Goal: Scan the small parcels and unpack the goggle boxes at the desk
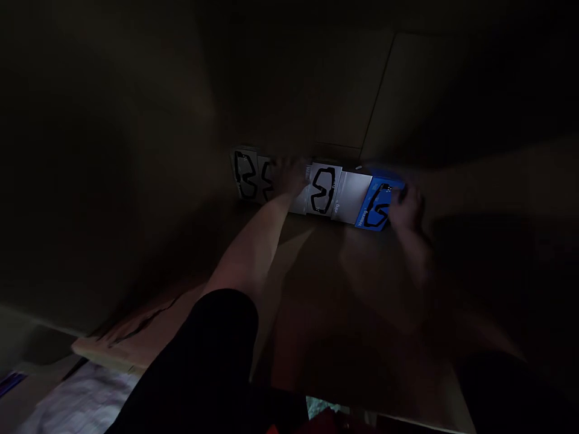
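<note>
Deep inside a dark brown cardboard carton, a row of small boxes printed with black goggle-like outlines lies side by side. My left hand (pixel 289 176) rests over the white boxes left of the middle, its dim fingers stretched out across them. A white box (pixel 324 188) with the outline shows just right of it, then a plain pale box face (pixel 353 196). At the right end of the row is a blue box (pixel 376 205). My right hand (pixel 407 206), slightly blurred, grips this blue box by its right edge; its far fingers are lost in shadow.
Dark carton walls surround the row, with a flap seam (pixel 377 96) behind it. The carton's near edge (pixel 106 355) is torn at lower left. Outside it lies crumpled whitish plastic (pixel 85 401). Shadow hides most of the right side.
</note>
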A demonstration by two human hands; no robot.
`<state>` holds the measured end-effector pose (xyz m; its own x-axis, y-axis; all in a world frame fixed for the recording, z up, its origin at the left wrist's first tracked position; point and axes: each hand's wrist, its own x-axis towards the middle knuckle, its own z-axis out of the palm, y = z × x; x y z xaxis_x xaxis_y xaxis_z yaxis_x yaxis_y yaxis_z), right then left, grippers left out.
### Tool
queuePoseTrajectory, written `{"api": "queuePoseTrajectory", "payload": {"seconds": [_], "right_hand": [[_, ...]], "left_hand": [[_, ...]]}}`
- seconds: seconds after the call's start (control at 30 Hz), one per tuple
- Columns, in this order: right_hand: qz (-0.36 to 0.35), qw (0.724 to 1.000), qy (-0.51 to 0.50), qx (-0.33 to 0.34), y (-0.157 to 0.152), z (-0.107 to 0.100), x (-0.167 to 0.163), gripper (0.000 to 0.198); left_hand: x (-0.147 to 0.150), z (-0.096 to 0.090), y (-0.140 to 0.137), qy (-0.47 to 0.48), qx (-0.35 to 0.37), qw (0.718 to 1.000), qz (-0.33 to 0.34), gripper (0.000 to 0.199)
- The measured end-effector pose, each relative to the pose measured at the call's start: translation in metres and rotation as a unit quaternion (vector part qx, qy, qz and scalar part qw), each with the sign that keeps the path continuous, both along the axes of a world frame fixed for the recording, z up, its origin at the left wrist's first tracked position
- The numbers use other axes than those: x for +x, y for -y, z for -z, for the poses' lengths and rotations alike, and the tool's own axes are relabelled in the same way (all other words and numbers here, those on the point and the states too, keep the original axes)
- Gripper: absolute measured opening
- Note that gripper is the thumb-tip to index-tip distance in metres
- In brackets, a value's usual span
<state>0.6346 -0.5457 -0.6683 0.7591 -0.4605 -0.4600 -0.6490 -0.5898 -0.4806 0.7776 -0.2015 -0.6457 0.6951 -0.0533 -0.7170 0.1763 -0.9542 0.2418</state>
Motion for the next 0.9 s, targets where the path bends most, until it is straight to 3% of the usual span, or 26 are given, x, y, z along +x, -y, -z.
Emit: {"api": "queuePoseTrajectory", "payload": {"seconds": [0.13,0.23,0.33,0.47,0.63,0.77,0.9], "right_hand": [[-0.137,0.989,-0.035,-0.042,-0.061,-0.017,0.036,0.062],[-0.213,0.976,-0.054,0.001,-0.105,-0.011,0.053,0.067],[-0.225,0.97,-0.082,0.032,-0.124,0.002,0.057,0.071],[-0.186,0.975,-0.119,-0.012,-0.11,0.011,0.055,0.069],[-0.148,0.977,-0.141,-0.065,-0.074,0.006,0.049,0.063],[-0.135,0.985,-0.101,-0.042,-0.051,0.003,0.039,0.069],[-0.179,0.982,-0.049,0.019,-0.036,-0.004,0.028,0.075]], "left_hand": [[-0.02,0.003,0.021,-0.001,0.018,0.999,-0.027,0.072],[-0.039,-0.001,0.038,-0.013,0.011,0.998,-0.053,0.068],[-0.047,-0.006,0.05,-0.014,-0.007,0.999,-0.05,0.07],[-0.046,-0.014,0.057,-0.002,-0.009,0.998,-0.055,0.065],[-0.042,-0.019,0.051,-0.004,-0.002,0.996,-0.095,0.067],[-0.048,-0.016,0.049,0.017,0.009,0.987,-0.158,0.058],[-0.052,-0.009,0.05,0.021,0.004,0.985,-0.168,0.055]]}}
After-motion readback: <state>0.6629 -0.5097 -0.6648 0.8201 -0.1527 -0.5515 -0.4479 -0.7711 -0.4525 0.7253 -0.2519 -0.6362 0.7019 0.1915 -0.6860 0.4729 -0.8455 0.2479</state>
